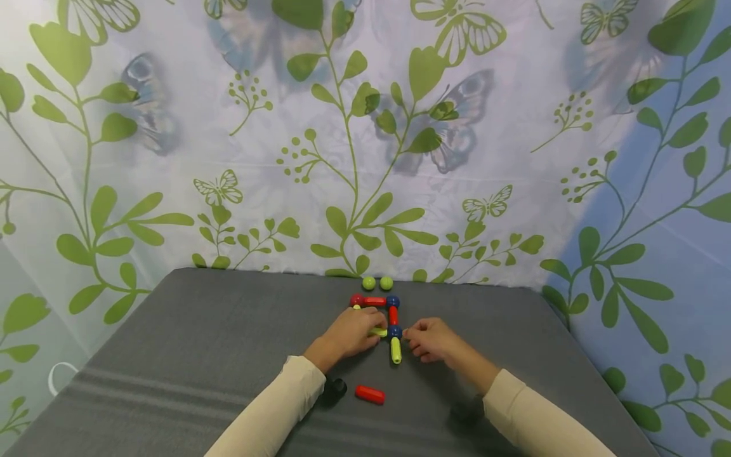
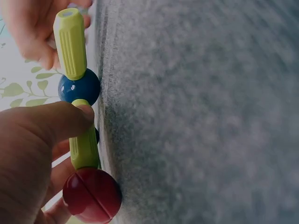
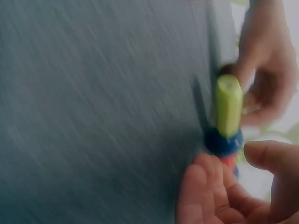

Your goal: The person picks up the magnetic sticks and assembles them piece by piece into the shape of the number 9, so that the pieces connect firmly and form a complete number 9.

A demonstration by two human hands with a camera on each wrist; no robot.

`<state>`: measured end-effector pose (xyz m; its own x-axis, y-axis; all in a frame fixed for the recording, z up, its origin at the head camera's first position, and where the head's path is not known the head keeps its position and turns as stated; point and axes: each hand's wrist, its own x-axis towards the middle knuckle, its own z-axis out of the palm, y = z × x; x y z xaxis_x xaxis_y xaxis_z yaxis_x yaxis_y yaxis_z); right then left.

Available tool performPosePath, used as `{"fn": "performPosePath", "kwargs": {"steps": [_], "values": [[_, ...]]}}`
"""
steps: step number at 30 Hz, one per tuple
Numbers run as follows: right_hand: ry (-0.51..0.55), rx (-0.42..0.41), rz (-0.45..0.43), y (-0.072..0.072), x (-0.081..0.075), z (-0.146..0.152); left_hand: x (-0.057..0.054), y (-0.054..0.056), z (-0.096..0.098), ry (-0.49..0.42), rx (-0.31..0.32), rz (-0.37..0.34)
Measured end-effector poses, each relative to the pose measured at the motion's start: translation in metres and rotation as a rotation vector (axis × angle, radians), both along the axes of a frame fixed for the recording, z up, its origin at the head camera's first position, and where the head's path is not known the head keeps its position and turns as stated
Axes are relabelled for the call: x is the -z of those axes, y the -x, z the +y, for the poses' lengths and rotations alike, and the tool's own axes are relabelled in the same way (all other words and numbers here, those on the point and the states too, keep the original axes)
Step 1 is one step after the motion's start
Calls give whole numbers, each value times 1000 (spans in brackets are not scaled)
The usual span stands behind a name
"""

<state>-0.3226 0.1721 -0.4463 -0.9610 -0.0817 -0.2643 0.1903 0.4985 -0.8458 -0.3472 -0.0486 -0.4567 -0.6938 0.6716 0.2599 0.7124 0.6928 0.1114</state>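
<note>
On the grey table, magnetic rods and balls form a joined frame. My left hand (image 1: 355,331) pinches a yellow-green rod (image 2: 84,151) between thumb and fingers. That rod runs from a red ball (image 2: 92,196) to a blue ball (image 2: 78,87). From the near blue ball (image 1: 395,331) another yellow-green rod (image 1: 396,351) points toward me, and a red rod (image 1: 393,315) leads back to the far blue ball (image 1: 393,301). My right hand (image 1: 433,339) has its fingertips right beside the near blue ball, with thumb and fingers apart. The left hand hides part of the frame's left side.
Across the frame's back, a red rod (image 1: 375,301) links a red ball (image 1: 356,300) to the far blue ball. Two green balls (image 1: 368,283) stand behind, near the patterned curtain (image 1: 257,158). A loose red rod (image 1: 370,394) lies between my forearms.
</note>
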Motion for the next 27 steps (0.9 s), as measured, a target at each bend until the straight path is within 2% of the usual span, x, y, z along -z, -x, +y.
{"fn": "performPosePath", "kwargs": {"steps": [5,12,19,27], "values": [[-108,-86,147,29,-16,2,-4,-5,-4,44,5,60],[-376,-259,422,76,-32,-9,-7,-7,-8,38,30,89],[-498,-351,516,114,-22,-29,0,-4,-12,20,41,127],[-562,-359,563,138,-5,-42,1,-4,-16,50,31,137]]}}
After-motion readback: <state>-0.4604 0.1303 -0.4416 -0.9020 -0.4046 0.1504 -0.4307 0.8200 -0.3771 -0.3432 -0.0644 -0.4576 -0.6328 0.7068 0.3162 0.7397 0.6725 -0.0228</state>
